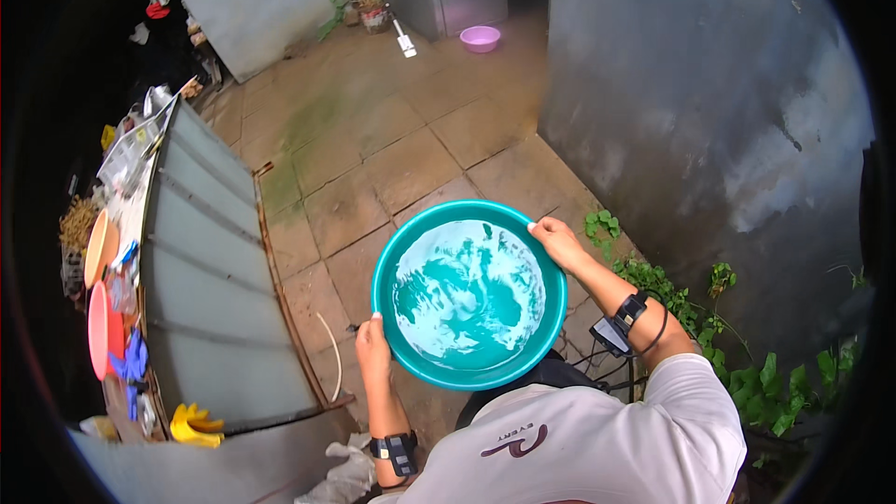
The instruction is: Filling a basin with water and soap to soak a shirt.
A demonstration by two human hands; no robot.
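Observation:
A round teal plastic basin (pixel 551 317) is held out in front of my body. Water (pixel 467 294) lies in it, its surface bright with reflections. My left hand (pixel 373 347) grips the rim at the basin's lower left, the thumb on top of the edge. At the upper right, my right hand (pixel 556 241) has the opposite side of the rim, its fingers going under and partly hidden. Each forearm wears a black strapped device, and a cable hangs by the right one.
A pink basin (pixel 480 38) and a white-bladed tool (pixel 404 40) lie far off on the paved floor (pixel 411 168). Left stands a grey panelled counter (pixel 219 261) carrying a red basin (pixel 105 329), an orange basin (pixel 101 247) and yellow gloves (pixel 194 425). Plants (pixel 765 387) grow along the right wall (pixel 691 121).

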